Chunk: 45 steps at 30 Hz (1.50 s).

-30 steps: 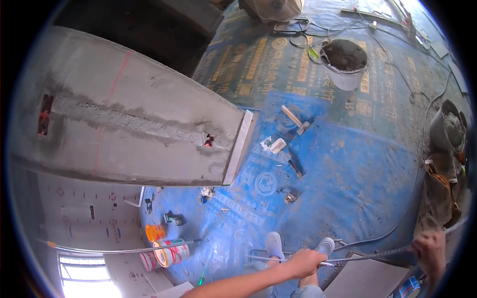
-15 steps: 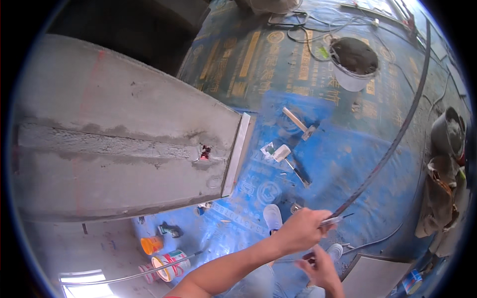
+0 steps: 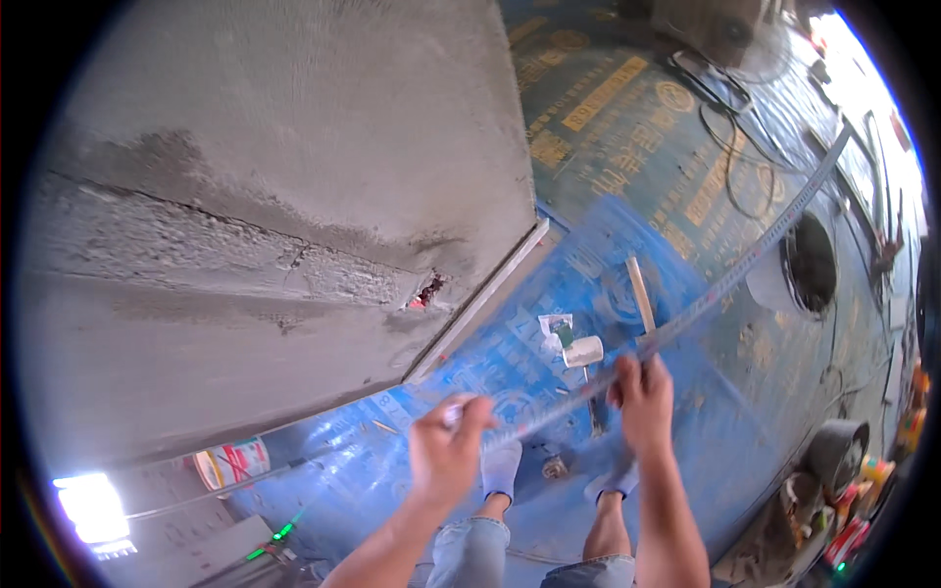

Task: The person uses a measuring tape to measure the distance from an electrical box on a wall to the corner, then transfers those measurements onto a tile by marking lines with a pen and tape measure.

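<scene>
Both hands had moved apart since half a second earlier, when they sat close together; now the left hand [image 3: 449, 451] was lower and to the left, the right hand [image 3: 644, 397] higher and to the right, with the measuring tape [image 3: 750, 260] stretched between them. Its lower end met the left fist, whose fingers were curled tightly, a small whitish piece showing at the top of the grip; blur hid what that piece was. From there the pale, marked tape ran slantwise to the right hand, where thumb and fingers were pinched narrowly on it, and on past that hand toward the upper right, its far end well beyond the fingers. Along the way it passed in front of the lower part of a wooden-handled hammer [image 3: 641, 294], and farther up it ran near a bucket [image 3: 769, 284]. Just left of the hammer lay a white-headed mallet [image 3: 583, 351], on the blue plastic sheet [image 3: 725, 441] covering the floor. Two feet in pale shoes [image 3: 500, 468] stood below the hands. At the upper left rose a grey wall [image 3: 245, 343] with a rough channel across it, well apart from the right hand.
</scene>
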### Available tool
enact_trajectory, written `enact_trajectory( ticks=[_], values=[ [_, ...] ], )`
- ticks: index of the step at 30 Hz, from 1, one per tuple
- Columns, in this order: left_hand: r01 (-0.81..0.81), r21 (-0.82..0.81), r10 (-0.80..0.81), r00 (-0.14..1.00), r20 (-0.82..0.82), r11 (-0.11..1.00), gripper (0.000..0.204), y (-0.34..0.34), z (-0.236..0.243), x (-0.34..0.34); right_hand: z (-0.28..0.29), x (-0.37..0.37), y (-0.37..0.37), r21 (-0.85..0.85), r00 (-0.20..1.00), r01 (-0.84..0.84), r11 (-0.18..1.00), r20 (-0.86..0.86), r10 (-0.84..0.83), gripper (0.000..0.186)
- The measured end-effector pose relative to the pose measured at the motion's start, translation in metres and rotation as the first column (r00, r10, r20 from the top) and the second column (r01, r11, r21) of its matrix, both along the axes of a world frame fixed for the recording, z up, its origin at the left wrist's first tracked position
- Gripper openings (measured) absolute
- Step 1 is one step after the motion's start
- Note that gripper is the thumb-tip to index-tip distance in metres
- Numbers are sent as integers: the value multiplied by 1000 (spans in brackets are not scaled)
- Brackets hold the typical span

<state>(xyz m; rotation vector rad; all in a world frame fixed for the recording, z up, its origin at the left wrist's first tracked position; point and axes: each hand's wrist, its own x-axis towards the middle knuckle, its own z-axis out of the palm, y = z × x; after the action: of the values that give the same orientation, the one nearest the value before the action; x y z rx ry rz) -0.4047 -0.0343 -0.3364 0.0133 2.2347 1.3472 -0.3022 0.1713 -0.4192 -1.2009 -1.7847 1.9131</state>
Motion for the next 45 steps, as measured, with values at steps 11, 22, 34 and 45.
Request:
enact_trajectory(
  ticks=[11,22,34,45],
  values=[
    [175,-159,-218,924,-315,972,29,30,-186,-41,-153,-203,115,-56,945,-101,993,-316,78,31],
    [-5,-619,-570,385,-726,785,55,63,-249,-104,-219,-300,129,-160,803,-342,926,-561,199,24],
    [-165,-597,-520,348,-780,785,56,68,-270,-117,-215,-309,124,-260,810,-348,901,-567,149,24],
    [-157,-597,-535,309,-786,787,53,55,-284,-122,-217,-317,132,-221,777,-369,903,-606,169,23]
  ],
)
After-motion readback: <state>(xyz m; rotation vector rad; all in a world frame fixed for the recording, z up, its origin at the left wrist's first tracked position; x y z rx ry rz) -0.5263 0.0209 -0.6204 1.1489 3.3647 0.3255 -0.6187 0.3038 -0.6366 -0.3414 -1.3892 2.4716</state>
